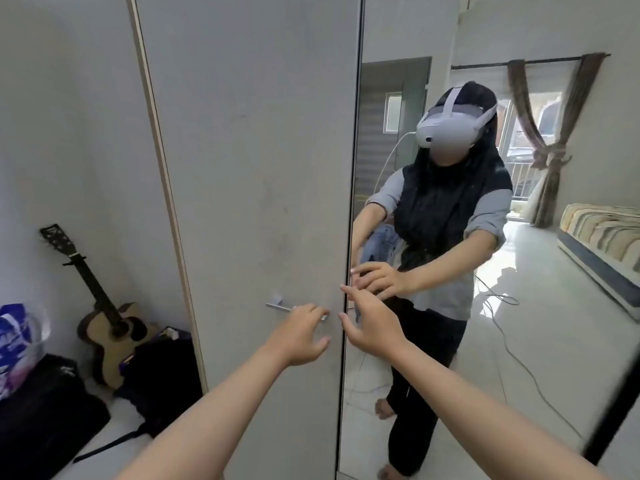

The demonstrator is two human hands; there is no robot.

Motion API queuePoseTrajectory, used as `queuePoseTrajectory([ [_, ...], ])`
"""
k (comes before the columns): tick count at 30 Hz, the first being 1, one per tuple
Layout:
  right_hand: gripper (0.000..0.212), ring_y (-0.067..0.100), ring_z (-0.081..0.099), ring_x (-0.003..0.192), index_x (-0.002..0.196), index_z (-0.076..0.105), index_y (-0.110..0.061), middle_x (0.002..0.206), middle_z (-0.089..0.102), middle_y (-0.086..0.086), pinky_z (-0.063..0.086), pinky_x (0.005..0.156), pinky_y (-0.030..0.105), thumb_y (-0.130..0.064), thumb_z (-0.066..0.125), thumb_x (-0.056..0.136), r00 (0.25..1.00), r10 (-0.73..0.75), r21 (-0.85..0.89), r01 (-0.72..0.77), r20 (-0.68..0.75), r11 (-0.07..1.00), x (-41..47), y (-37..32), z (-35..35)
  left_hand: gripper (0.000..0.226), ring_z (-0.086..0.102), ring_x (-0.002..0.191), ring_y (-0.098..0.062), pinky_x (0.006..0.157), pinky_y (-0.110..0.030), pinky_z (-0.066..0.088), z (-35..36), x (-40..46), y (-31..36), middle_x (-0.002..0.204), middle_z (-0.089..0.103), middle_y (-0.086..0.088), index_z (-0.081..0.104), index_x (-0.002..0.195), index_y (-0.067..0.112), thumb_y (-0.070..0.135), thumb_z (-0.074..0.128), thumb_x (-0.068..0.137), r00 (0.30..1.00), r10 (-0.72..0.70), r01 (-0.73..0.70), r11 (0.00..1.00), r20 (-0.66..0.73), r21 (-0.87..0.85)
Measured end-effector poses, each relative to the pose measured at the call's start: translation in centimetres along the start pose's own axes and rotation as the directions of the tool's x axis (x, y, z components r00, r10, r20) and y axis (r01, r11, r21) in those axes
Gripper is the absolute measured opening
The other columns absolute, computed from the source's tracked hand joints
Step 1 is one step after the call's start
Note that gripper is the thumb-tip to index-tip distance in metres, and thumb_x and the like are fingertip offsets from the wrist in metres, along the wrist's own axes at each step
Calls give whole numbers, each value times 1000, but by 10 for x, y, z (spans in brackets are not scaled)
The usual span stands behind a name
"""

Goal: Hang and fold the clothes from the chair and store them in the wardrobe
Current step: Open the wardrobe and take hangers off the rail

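Reaching toward the wardrobe (pixel 249 168), both bare forearms are extending up from the lower edge of the view. The left hand (pixel 301 336) is hovering at the right end of the metal bar handle (pixel 282 307) on the grey door, fingers spread apart and loosely curled, fingertips at or just over the bar; whether they are touching it cannot be told, and they are not closing round it. The right hand (pixel 372 327) is sitting just right of the left fingers, at the vertical seam between the grey door and the mirrored door (pixel 519 341), fingers apart and nearly straight, pointing up and left toward the seam, holding nothing. Both doors are standing shut. Beyond the right fingertips, the mirror is showing the person's reflection wearing a headset, and a bundle of blue denim clothes (pixel 379 245) behind the reflected arm; the chair itself is not making itself out clearly. Well left of the left fingers, a guitar (pixel 110 327) is leaning against the wall beside 2 dark bags (pixel 45 410) and a blue-and-white plastic bag (pixel 17 341).
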State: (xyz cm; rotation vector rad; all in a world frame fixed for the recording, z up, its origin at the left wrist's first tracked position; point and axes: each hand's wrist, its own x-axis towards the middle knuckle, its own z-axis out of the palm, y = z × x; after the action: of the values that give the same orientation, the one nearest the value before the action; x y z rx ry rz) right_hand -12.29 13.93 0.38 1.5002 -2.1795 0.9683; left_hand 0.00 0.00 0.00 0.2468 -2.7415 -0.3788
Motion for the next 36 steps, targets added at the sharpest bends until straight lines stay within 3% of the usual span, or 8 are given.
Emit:
queuePoseTrajectory([
  [5,49,14,61,103,131,53,-13,115,63,3,45,78,17,-30,63,86,997,-27,83,33,-69,996,4,17,13,42,48,117,-24,102,-35,35,15,20,-10,120,54,-7,51,124,14,32,56,86,995,-105,105,994,1,12],
  [11,45,12,61,87,127,56,-13,100,60,1,54,72,29,-28,60,84,993,-36,154,53,-109,987,11,24,28,28,52,109,-23,90,-31,42,27,28,-23,109,55,-7,59,115,17,21,55,88,985,-158,157,987,-63,-25],
  [18,35,10,59,82,118,61,-12,93,55,1,54,69,30,-13,63,83,986,-56,253,95,-156,963,14,17,25,17,48,105,-25,83,-36,45,29,16,-18,100,52,-5,59,104,17,20,57,88,968,-206,200,978,-143,-57],
  [23,38,7,58,83,119,60,-10,94,55,1,56,72,27,-2,68,83,971,-136,304,193,-198,933,7,-7,15,16,46,105,-17,73,-28,41,16,-18,-18,103,51,-2,59,105,18,21,56,89,966,-200,191,979,-162,-68],
  [28,43,6,58,83,120,59,-9,94,55,4,56,73,22,-1,73,80,962,-181,343,243,-204,907,-10,-49,13,14,54,97,-19,82,-34,48,-4,-67,-25,103,53,-2,62,100,18,18,60,85,971,-188,168,976,-147,-139],
  [30,46,6,60,82,122,58,-11,95,56,3,57,73,23,-2,74,79,962,-194,361,254,-193,897,-18,-69,16,12,55,98,-18,86,-25,45,-14,-90,-29,102,54,-1,63,95,17,14,61,84,971,-181,153,973,-157,-175],
  [33,50,7,63,88,123,56,-14,102,59,-3,58,77,28,-3,75,78,964,-211,413,260,-161,873,-29,-105,21,11,55,95,-11,78,-1,33,-33,-129,-34,100,54,4,63,93,15,10,61,84,961,-221,183,959,-168,-215],
  [36,48,9,65,88,119,59,-16,103,61,-6,58,78,34,-3,76,76,967,-219,468,255,-132,846,-32,-145,28,13,53,99,-7,77,0,30,-54,-168,-42,106,57,5,63,98,15,13,61,85,951,-262,222,948,-163,-228],
])
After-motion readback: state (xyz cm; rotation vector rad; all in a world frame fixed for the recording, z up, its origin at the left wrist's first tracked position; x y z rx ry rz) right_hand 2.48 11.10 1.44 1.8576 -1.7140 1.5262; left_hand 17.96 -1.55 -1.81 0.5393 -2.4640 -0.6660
